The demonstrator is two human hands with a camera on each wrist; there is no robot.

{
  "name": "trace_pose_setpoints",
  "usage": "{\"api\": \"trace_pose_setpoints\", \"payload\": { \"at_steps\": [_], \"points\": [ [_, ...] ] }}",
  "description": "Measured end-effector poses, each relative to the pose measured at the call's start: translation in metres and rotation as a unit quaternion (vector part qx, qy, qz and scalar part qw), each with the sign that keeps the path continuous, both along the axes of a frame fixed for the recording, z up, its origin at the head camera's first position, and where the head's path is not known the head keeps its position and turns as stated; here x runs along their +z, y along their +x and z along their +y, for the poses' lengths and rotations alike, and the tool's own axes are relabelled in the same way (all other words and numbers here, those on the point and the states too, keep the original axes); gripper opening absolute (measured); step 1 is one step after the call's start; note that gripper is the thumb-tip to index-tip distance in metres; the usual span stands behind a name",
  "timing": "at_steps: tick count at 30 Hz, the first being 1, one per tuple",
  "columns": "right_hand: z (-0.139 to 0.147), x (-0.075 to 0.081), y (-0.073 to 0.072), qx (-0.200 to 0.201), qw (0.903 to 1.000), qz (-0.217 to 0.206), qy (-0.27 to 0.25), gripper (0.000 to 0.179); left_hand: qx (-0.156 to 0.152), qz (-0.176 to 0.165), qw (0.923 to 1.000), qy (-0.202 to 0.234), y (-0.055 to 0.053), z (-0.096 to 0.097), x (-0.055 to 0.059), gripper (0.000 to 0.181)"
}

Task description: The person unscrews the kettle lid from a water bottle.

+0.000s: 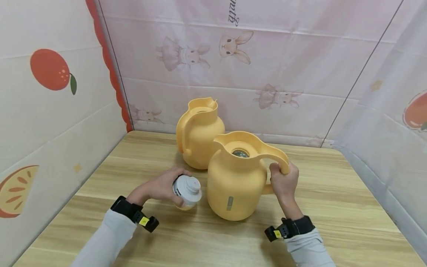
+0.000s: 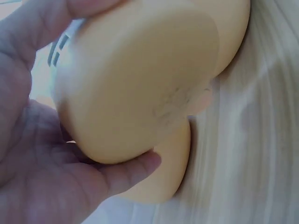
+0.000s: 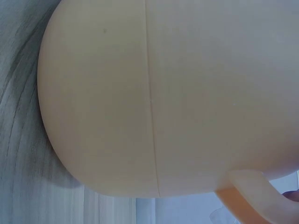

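Note:
My right hand (image 1: 285, 181) grips the handle of a yellow thermos jug (image 1: 237, 185), which stands upright on the table. The jug's mouth is uncovered, and its shiny inner liner (image 1: 241, 153) shows. To its left, my left hand (image 1: 166, 187) holds a jug stopper (image 1: 188, 189) between thumb and fingers, its pale grey stepped end up. In the left wrist view the stopper's smooth yellow face (image 2: 135, 88) shows, with faint marks on it. The right wrist view is filled by the jug's body (image 3: 154, 98); only a bit of the hand shows at the edge.
A second yellow thermos jug (image 1: 201, 137) stands behind and left of the first, its handle toward the left. Both stand on a wood-grain table (image 1: 333, 207). A printed cloth (image 1: 213, 74) hangs behind the table, and more cloth hangs at both sides.

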State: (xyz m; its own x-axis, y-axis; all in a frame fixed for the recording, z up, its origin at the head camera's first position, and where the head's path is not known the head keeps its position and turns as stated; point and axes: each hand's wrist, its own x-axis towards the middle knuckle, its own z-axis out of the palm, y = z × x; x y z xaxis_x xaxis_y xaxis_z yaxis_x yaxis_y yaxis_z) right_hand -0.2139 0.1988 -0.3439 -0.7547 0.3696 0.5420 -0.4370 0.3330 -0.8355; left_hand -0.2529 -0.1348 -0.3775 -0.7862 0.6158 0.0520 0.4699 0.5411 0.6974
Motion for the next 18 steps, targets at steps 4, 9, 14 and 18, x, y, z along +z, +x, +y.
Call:
{"api": "trace_pose_setpoints", "payload": {
  "at_steps": [4, 9, 14, 18],
  "points": [
    [0.0, 0.0, 0.0, -0.001, 1.0, 0.002, -0.001, 0.028, 0.01, 0.009, 0.9999, -0.001, 0.004, 0.002, -0.003, 0.083],
    [0.0, 0.0, 0.0, -0.001, 1.0, -0.001, -0.004, 0.027, 0.029, 0.025, 0.9992, 0.012, 0.006, 0.005, -0.009, 0.083],
    [0.0, 0.0, 0.001, -0.005, 0.9999, -0.007, -0.005, 0.028, 0.048, 0.033, 0.9982, 0.012, 0.006, 0.009, -0.019, 0.087],
    [0.0, 0.001, 0.001, -0.006, 0.9999, -0.01, -0.005, 0.028, 0.065, 0.025, 0.9976, 0.008, 0.007, 0.013, -0.027, 0.089]
  ]
}}
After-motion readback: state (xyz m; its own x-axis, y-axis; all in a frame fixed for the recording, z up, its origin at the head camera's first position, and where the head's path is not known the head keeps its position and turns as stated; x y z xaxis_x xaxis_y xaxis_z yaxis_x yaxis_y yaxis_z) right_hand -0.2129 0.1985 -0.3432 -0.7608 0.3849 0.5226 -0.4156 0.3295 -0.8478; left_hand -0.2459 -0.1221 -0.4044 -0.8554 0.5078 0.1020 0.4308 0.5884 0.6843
